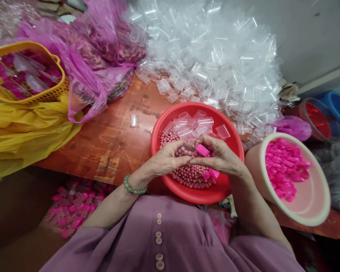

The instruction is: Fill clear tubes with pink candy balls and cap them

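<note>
Centrally, both hands (192,156) inside red basin (229,136).

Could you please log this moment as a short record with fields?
left hand: over the red basin, fingertips meeting the right hand
right hand: holds pink caps
red basin: pink beads and clear tubes
beige bowl: more pink caps, right of basin
table: heap of clear tubes, yellow basket
</note>
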`<state>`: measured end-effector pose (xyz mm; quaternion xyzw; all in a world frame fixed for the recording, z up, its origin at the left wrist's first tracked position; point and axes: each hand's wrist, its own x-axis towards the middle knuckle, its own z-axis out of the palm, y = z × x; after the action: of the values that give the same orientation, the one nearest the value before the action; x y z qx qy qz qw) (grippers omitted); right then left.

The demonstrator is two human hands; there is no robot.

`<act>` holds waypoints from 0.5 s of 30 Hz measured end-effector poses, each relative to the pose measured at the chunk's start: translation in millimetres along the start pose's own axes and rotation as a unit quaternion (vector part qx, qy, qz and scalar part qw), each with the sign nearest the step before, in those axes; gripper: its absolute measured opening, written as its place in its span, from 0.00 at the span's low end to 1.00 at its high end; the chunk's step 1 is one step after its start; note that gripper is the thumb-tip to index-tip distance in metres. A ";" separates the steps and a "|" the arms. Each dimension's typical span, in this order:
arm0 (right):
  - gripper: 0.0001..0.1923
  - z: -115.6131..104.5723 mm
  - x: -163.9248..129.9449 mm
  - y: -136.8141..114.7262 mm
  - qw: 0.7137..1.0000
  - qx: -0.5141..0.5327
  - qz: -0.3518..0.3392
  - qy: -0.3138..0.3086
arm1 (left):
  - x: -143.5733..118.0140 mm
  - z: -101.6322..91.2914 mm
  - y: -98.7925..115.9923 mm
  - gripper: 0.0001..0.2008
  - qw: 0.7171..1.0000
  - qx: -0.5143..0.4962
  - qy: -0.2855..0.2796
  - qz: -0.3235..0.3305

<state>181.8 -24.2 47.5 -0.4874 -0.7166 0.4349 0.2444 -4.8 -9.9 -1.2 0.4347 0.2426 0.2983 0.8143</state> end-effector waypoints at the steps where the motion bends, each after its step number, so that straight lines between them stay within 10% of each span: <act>1: 0.19 -0.6 -1.2 1.1 1.000 0.006 -0.007 0.005 | 0.1 -0.9 0.3 0.15 1.000 0.007 0.001 0.002; 15: 0.10 3.6 -9.6 0.0 0.987 -0.154 -0.035 0.028 | 2.8 6.2 2.7 0.17 0.993 0.035 0.114 0.018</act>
<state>182.9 -34.3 46.4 -0.5056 -0.7846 0.2970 0.2012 0.4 -10.2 3.9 0.4307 0.3359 0.3521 0.7600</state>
